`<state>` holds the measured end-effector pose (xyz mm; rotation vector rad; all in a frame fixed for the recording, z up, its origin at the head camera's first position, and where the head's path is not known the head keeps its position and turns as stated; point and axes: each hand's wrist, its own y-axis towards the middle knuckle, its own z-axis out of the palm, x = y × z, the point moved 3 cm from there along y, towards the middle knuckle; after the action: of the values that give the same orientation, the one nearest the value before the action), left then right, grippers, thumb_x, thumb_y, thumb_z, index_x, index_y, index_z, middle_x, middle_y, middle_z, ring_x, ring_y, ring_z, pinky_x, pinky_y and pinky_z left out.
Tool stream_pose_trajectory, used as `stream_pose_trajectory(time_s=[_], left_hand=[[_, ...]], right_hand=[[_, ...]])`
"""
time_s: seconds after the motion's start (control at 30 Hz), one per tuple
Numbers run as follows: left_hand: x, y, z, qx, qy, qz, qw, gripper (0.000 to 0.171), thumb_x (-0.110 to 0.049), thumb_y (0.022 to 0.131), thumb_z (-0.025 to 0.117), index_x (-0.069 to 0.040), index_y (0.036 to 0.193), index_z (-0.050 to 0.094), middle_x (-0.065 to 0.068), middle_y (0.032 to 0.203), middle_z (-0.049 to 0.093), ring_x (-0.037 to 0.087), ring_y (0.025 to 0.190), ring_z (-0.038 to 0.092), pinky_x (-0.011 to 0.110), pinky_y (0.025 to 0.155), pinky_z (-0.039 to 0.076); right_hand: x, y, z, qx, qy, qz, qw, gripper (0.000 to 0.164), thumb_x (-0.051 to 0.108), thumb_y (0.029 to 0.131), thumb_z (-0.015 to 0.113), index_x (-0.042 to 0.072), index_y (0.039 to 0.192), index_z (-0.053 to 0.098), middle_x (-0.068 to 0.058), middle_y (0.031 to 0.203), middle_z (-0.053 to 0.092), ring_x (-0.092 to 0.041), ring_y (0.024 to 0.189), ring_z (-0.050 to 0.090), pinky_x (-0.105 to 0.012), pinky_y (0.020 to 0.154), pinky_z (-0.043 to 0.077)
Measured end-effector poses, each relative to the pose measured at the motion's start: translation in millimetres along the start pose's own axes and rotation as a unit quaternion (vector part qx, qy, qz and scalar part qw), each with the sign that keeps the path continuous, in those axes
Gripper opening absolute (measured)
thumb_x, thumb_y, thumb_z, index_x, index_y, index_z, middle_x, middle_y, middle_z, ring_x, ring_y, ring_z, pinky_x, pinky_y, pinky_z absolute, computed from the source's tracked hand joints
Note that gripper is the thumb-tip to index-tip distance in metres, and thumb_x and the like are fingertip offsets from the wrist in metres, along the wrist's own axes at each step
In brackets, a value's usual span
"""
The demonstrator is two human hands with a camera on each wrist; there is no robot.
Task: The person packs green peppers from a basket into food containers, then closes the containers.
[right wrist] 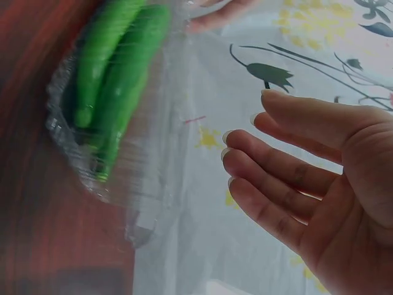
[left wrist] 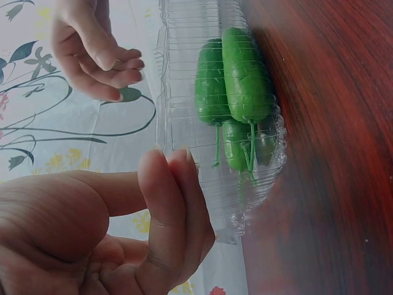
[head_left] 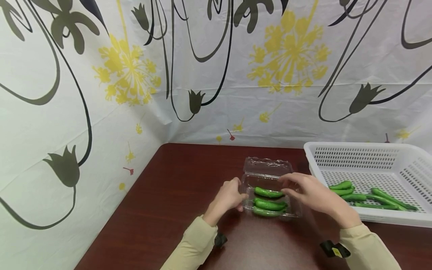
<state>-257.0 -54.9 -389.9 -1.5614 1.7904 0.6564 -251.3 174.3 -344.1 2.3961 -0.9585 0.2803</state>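
A clear plastic clamshell box (head_left: 248, 180) stands on the table with its lid raised at the back. Inside lie green chili peppers (head_left: 269, 204), side by side, their thin stems (left wrist: 252, 147) showing in the left wrist view. At the box's left side, my left hand (head_left: 229, 195) grips the edge between thumb and bent fingers. Over the right side hovers my right hand (head_left: 308, 191), fingers loosely bent and holding nothing. In the right wrist view its fingers (right wrist: 276, 166) are spread apart from the thumb, beside the box with the peppers (right wrist: 113, 80).
To the right, a white perforated plastic basket (head_left: 354, 150) holds several more green chili peppers (head_left: 381, 197). The dark red wooden table (head_left: 189, 168) meets a flower-printed white sheet (head_left: 209, 75) at its back and left edges.
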Motion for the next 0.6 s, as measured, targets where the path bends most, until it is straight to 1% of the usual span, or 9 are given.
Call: stream_pose_trajectory(time_s=[0.1,0.23,0.33,0.43,0.6], left_hand=[[0.5,0.2,0.3,0.001,0.008,-0.003,1.0,0.043,-0.011,0.08,0.07,0.006,0.114,0.049,0.014,0.073,0.06,0.01,0.035,0.055,0.019,0.051,0.048],[0.5,0.3,0.0,0.002,0.017,-0.008,0.9998,0.045,-0.013,0.081,0.07,0.004,0.116,0.049,0.015,0.077,0.061,0.009,0.035,0.055,0.018,0.055,0.048],[0.4,0.7,0.2,0.003,0.016,-0.007,0.9999,0.045,-0.013,0.081,0.07,0.004,0.116,0.049,0.014,0.075,0.06,0.009,0.035,0.055,0.018,0.055,0.048],[-0.2,0.4,0.1,0.002,0.014,-0.004,0.9999,0.045,-0.013,0.08,0.07,0.005,0.116,0.049,0.012,0.072,0.059,0.009,0.035,0.055,0.018,0.055,0.048],[-0.8,-0.1,-0.1,0.002,0.012,0.001,0.9999,0.045,-0.012,0.08,0.07,0.005,0.115,0.049,0.008,0.065,0.058,0.009,0.034,0.055,0.018,0.053,0.048]], right_hand=[[-1,-2,-7,0.007,0.012,0.01,1.0,0.027,0.012,0.082,0.069,0.012,0.108,0.061,0.01,0.088,0.061,-0.002,0.073,0.058,-0.027,0.064,0.05],[-3,-4,-19,0.002,0.006,0.016,1.0,0.026,0.015,0.084,0.067,0.016,0.109,0.06,0.012,0.089,0.061,-0.001,0.072,0.058,-0.026,0.064,0.048],[-4,-6,-27,-0.022,-0.019,0.002,1.0,0.026,0.014,0.082,0.069,0.018,0.107,0.061,0.014,0.086,0.061,0.001,0.071,0.058,-0.025,0.063,0.048],[-6,-8,-33,-0.038,-0.028,-0.006,0.999,0.029,0.011,0.08,0.071,0.019,0.105,0.061,0.015,0.083,0.061,0.002,0.072,0.057,-0.023,0.063,0.047],[-9,-11,-41,-0.057,-0.039,-0.006,0.998,0.03,0.008,0.078,0.071,0.018,0.104,0.061,0.015,0.083,0.06,0.0,0.073,0.056,-0.017,0.066,0.044]])
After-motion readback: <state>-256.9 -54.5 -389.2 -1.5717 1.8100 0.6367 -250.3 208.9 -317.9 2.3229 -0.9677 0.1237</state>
